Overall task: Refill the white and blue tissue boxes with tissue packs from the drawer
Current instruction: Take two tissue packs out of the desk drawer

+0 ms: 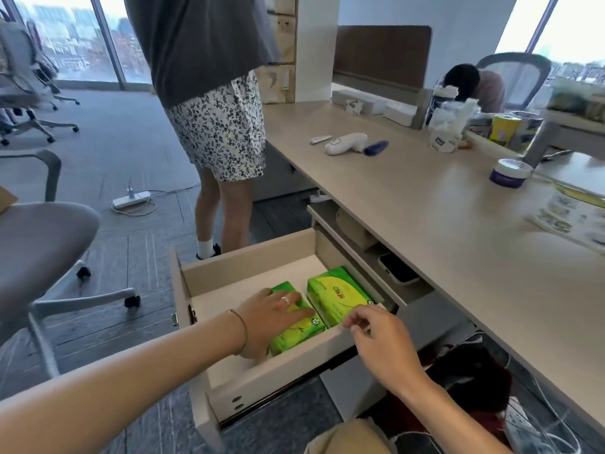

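The beige drawer [248, 267] under the desk stands pulled out. Two green and yellow tissue packs lie side by side inside it. My left hand [271, 317] rests flat on the left pack [296, 335], fingers spread over its top and left side. The right pack [340, 294] lies free beside it. My right hand [376, 339] hovers at the drawer's near side wall, just in front of the right pack, fingers loosely curled and holding nothing. No white or blue tissue box is clearly recognisable in the head view.
A person in a patterned skirt [226, 126] stands close behind the drawer. The desk [458, 224] at the right carries a white handheld device [345, 144], a purple tub [509, 173] and leaflets. An office chair [42, 244] is on my left. A power strip [131, 199] lies on the floor.
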`<action>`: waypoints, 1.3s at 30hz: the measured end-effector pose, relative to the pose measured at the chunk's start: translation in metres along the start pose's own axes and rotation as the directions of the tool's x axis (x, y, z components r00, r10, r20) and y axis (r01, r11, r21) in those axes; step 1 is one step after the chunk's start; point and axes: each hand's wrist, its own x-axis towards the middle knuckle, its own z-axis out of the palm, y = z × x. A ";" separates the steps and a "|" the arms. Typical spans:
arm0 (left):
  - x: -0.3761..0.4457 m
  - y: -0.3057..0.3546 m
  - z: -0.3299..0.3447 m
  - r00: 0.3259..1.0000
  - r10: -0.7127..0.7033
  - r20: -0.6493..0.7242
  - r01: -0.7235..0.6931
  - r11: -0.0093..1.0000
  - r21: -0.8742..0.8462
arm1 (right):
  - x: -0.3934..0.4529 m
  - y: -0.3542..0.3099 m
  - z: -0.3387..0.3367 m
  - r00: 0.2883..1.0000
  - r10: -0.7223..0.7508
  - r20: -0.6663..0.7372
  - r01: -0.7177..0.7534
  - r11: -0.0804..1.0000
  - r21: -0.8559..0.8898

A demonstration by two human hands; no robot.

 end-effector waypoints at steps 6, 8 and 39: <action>0.019 -0.004 0.009 0.999 0.045 -0.022 -0.045 0.999 0.031 | 0.024 -0.007 0.005 0.999 -0.036 -0.025 0.034 0.998 -0.053; 0.008 -0.013 0.013 0.998 0.012 -0.058 -0.014 1.000 -0.023 | 0.038 -0.009 0.007 0.999 -0.050 -0.010 0.049 0.992 -0.120; -0.068 -0.006 0.017 0.854 -0.467 -0.230 0.276 0.781 -0.561 | 0.100 -0.073 0.033 0.995 -0.070 0.070 0.095 0.871 -0.482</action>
